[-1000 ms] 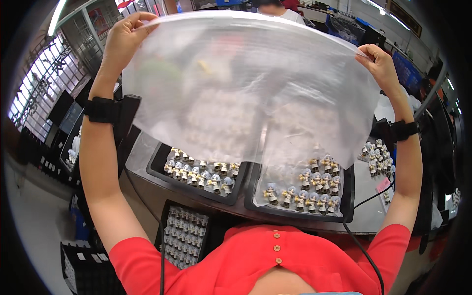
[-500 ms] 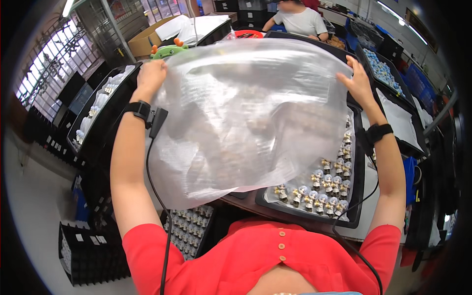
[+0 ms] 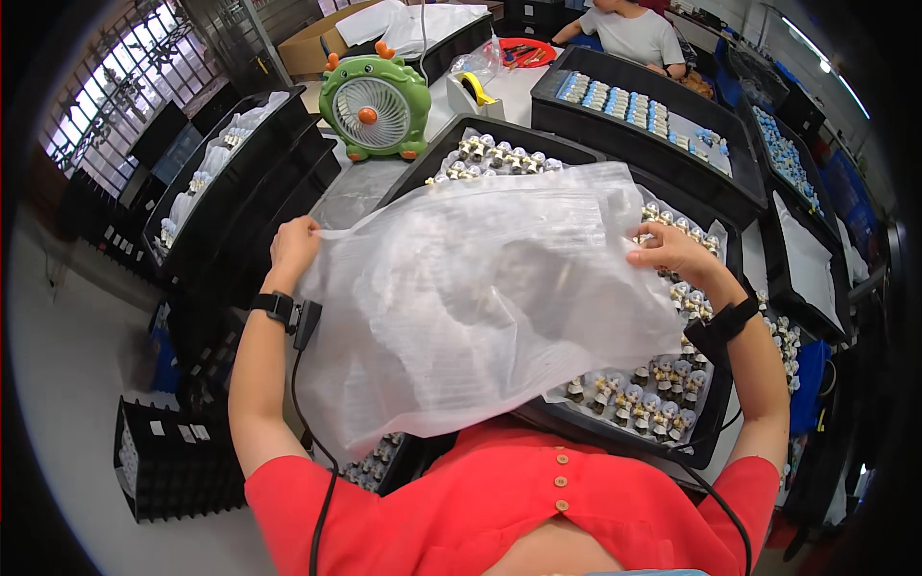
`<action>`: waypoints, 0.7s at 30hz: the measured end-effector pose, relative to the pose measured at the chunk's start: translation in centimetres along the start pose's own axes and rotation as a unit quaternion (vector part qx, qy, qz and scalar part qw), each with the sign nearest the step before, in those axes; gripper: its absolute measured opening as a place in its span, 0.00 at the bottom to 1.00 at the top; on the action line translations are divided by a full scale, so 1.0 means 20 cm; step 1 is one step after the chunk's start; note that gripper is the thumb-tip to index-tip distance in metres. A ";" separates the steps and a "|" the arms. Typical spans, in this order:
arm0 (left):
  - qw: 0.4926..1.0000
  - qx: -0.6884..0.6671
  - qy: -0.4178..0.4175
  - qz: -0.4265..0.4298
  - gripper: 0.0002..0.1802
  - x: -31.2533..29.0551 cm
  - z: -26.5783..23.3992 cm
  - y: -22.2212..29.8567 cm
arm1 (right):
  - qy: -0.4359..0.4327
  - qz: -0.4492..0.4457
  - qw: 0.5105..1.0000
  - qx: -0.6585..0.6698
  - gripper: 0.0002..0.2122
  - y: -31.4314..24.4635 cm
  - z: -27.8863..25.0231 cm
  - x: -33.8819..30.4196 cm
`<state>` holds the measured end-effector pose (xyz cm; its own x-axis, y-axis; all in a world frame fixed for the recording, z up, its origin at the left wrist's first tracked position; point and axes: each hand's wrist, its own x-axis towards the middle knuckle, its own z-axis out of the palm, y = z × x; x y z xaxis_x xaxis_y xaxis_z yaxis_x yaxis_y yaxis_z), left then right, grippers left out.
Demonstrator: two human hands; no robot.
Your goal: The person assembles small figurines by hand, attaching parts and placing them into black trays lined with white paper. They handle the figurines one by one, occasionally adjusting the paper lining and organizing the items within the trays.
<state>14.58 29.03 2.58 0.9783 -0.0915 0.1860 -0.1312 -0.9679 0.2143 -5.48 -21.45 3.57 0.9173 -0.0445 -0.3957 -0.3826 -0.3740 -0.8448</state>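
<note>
My left hand (image 3: 294, 250) is closed on the far left corner of a translucent white plastic sheet (image 3: 480, 298). On the sheet's right side, my right hand (image 3: 677, 253) pinches the edge between thumb and fingers. Spread between both hands, the sheet hangs over black trays and hides much of what lies in them. Small figurines (image 3: 634, 403) with pale hair stand in rows in the near black tray (image 3: 715, 422), showing along its right and front. More figurines (image 3: 504, 154) show beyond the sheet's far edge, in another black tray (image 3: 567, 146).
A green cartoon-shaped fan (image 3: 413, 101) stands at the far left, beside a yellow tape dispenser (image 3: 477, 91). Farther right is a black tray (image 3: 663, 144) of blue and white pieces. Trays are stacked at left (image 3: 259, 206). A person in white (image 3: 634, 38) sits beyond.
Both hands have come down and nearer, lowering the sheet from its raised position. The fan, the tape dispenser and the far trays, hidden before, now show above it.
</note>
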 end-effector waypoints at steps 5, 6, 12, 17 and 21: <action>0.953 0.160 -0.258 0.006 0.27 -0.08 -0.16 -0.05 | 0.046 -0.065 0.988 -0.134 0.31 0.01 0.10 0.08; 0.951 0.170 -0.255 0.051 0.38 -0.04 -0.18 -0.10 | 0.048 -0.068 0.985 -0.150 0.31 -0.01 0.11 0.08; 0.930 -0.067 -0.174 0.316 0.33 -0.06 -0.39 0.41 | 0.085 -0.105 0.952 -0.275 0.30 -0.04 0.14 0.12; 0.922 -0.065 -0.140 0.355 0.28 0.03 -0.04 0.75 | 0.107 -0.152 0.927 -0.325 0.29 -0.08 0.18 0.18; 0.935 -0.043 -0.138 0.323 0.28 0.13 0.27 0.91 | 0.099 -0.144 0.937 -0.303 0.31 -0.11 0.22 0.15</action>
<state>15.62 9.95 1.70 0.6923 -0.7198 0.0509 -0.7105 -0.6678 0.2218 -2.29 -16.65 2.68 0.9983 -0.0090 -0.0568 -0.0374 -0.8516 -0.5229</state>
